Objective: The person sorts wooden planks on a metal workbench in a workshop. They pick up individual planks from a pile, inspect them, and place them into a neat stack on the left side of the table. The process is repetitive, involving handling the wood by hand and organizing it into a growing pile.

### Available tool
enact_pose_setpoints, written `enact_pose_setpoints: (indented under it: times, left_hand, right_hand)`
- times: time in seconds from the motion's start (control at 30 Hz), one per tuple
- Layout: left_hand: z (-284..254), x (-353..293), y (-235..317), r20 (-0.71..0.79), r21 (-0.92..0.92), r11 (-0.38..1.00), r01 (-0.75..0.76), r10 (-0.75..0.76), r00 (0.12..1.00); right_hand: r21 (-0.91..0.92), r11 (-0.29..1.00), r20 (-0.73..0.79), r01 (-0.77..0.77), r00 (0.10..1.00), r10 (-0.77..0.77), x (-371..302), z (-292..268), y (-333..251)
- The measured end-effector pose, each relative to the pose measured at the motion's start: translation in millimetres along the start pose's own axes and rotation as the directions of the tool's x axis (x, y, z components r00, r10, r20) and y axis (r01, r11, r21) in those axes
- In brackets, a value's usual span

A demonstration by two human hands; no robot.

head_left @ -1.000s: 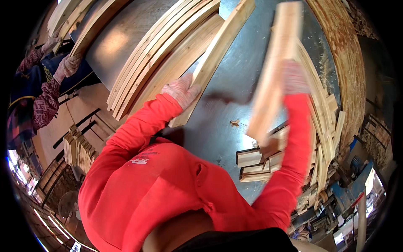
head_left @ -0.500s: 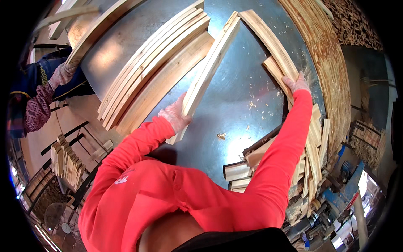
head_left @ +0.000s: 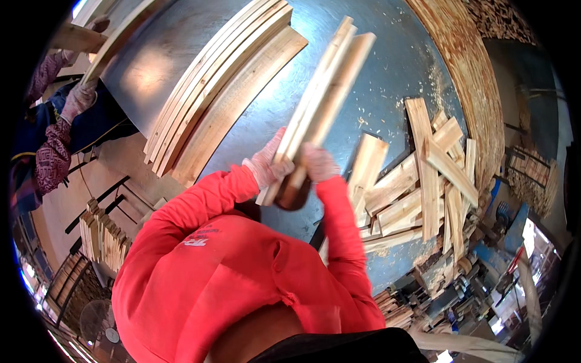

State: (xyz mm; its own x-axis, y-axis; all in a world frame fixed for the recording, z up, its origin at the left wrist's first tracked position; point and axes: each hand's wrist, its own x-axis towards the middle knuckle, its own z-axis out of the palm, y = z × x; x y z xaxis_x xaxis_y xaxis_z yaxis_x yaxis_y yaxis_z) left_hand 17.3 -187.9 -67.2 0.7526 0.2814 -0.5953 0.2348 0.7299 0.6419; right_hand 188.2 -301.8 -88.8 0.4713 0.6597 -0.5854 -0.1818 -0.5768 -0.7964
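Boards [head_left: 334, 100], perhaps adjoining, between both hands [head_left: 267, 164] [head_left: 320, 163]

Tabletop [head_left: 271, 111] lies free between the curved stack [head_left: 223, 80] and held boards [head_left: 315, 97], while jumbled pieces [head_left: 427, 181] block the right.

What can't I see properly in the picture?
- Head view: part of the left hand, hidden behind the held boards.
- Head view: parts of some loose boards, hidden by the red right sleeve.
- Head view: far ends of some curved boards, cut off by the top edge.
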Motion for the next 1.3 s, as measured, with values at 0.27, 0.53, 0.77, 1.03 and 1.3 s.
enact_pose_setpoints:
  times: [0.27,0.53,0.77,1.03,1.3]
  left_hand:
    - [-42,8,-4,0.197,0.441,0.820,-0.366,0.309,0.930]
    - [-101,-24,15,0.341,-0.160,0.987,0.005,0.051,0.939]
    - [-32,-41,11,-0.177,0.783,0.622,0.015,0.199,0.964]
    - [-66,-58,80,-0.110,0.959,-0.141,0.246,0.614,0.781]
    - [-95,-42,79,-0.299,0.894,-0.274,0.354,0.224,0.928]
  right_hand:
    - [0.027,1.000,-0.134,0.013,0.991,-0.009,-21,41,-29]
    - [0.381,0.923,-0.279,0.051,0.958,0.062,-21,23,14]
    - [-0.134,0.988,-0.318,-0.082,0.947,0.036,-42,60,-49]
    - [0.075,0.996,-0.373,0.047,0.928,-0.016,-26,68,-18]
    - [0.255,0.950,-0.350,0.181,0.933,-0.084,-25,123,-10]
